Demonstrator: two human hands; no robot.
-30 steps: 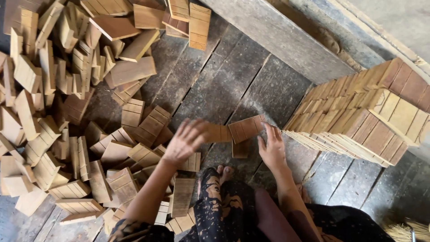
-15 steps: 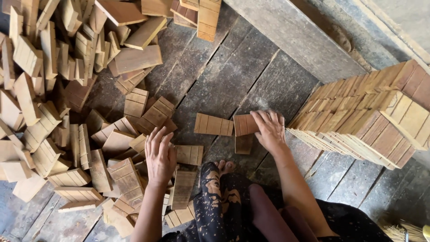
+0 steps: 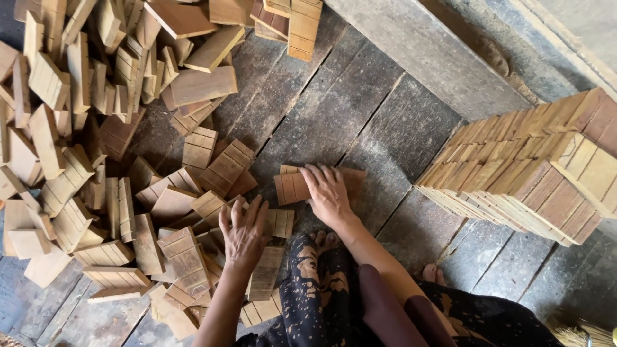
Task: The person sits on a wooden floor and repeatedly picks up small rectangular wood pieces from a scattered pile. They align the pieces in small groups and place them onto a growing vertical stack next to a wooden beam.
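My right hand [image 3: 328, 193] lies flat, fingers spread, on a small pile of flat wooden pieces [image 3: 292, 186] on the dark plank floor in front of me. My left hand [image 3: 244, 232] rests palm down with fingers apart on loose wooden blocks [image 3: 193, 254] at the edge of a big scattered heap [image 3: 77, 141] to my left. Neither hand grips anything. My feet [image 3: 321, 241] show just below the right hand, with patterned trousers over my knees.
A neat stack of wooden pieces [image 3: 533, 170] stands in rows at the right. More loose pieces [image 3: 295, 19] lie at the top. A grey concrete ledge [image 3: 437, 51] runs diagonally across the upper right. Broom bristles [image 3: 578, 334] show at the bottom right corner.
My left hand left the centre pieces and came down onto the blocks at the heap's edge. My right hand slid left onto the flat pieces, now pushed together.
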